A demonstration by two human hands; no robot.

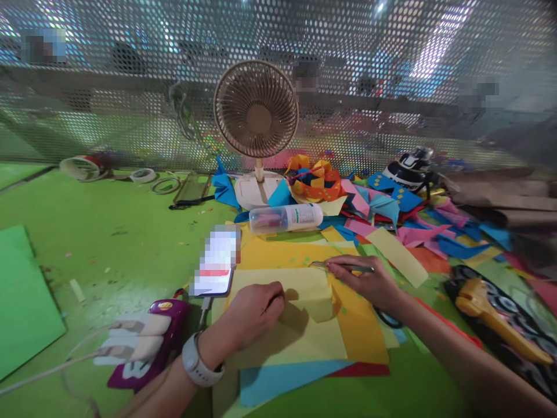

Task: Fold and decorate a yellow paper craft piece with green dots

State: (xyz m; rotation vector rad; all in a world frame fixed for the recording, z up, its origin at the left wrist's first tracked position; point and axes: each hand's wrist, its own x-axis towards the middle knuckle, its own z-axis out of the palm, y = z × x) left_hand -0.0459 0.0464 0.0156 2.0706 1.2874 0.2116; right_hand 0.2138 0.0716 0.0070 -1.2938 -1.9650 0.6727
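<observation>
A slim metal craft knife [363, 268] is gripped in my right hand [369, 278], its tip pointing left over the upper edge of a pale yellow sheet [304, 342]. Curled fingers of my left hand [255, 310] rest on that same sheet; what they grip, if anything, is hidden beneath them. Part of the pale sheet at its right looks cut or folded. Under it lie an orange-yellow sheet [365, 331], a blue sheet [278, 383] and a red one [365, 370]. A lit phone [216, 261] lies beyond my left hand.
Behind the paper lies a clear bottle [285, 217], with a fan [256, 110] against the perforated metal screen. Coloured paper scraps [418, 232] pile up at right. A purple power strip [167, 331] with cables sits left; a yellow tool [500, 319] lies far right.
</observation>
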